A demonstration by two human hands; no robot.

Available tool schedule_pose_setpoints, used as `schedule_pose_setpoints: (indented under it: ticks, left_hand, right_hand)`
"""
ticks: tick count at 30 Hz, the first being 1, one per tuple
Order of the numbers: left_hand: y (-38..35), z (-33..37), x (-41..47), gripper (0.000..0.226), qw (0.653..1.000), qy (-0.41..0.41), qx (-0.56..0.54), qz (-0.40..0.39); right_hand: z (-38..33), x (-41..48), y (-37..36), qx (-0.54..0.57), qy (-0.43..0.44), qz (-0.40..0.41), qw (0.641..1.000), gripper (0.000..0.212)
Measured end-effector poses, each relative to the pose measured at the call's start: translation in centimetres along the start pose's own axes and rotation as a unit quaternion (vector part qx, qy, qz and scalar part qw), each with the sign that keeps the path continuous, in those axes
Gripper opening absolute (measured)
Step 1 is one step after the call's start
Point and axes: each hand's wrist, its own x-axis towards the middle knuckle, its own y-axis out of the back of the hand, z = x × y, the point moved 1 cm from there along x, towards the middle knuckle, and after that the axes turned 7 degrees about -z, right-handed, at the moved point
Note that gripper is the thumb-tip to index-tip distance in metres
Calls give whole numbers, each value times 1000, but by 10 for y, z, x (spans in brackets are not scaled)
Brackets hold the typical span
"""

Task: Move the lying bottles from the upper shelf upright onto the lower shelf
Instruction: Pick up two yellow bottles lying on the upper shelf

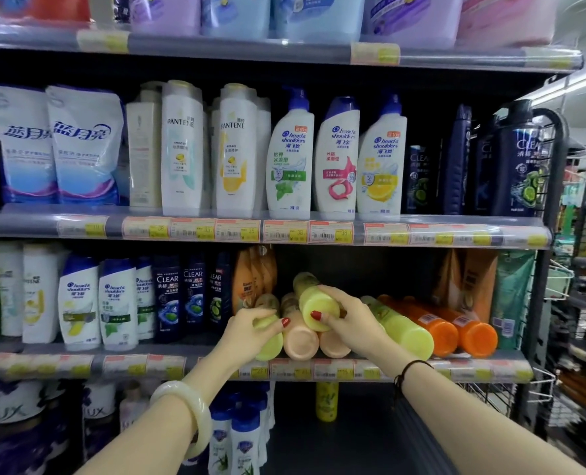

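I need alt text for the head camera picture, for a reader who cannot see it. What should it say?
Two bare hands grip lying yellow-green bottles on a shop shelf: the left hand on one at the pile's left, the right hand on one atop peach bottles. Orange bottles lie to the right; one yellow bottle stands on the shelf below.

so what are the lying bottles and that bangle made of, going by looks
Lying bottles: likely plastic, opaque with a soft satin sheen, in yellow-green, peach and orange, with flat moulded bases. Bangle: pale, milky and glossy, possibly jade or glass; the look leaves it open.
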Motion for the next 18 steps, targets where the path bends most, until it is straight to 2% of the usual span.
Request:
schedule_pose_setpoints:
  ticks: [11, 18]
  left_hand:
    - [7, 9, -6, 48, 1000, 14, -19, 20]
    - [6, 9, -24, 51, 998, 26, -35, 37]
  right_hand:
    - [-2, -4, 6, 19, -7, 9, 1000, 43]
    - [-5, -18, 0, 77, 5, 46, 996, 42]
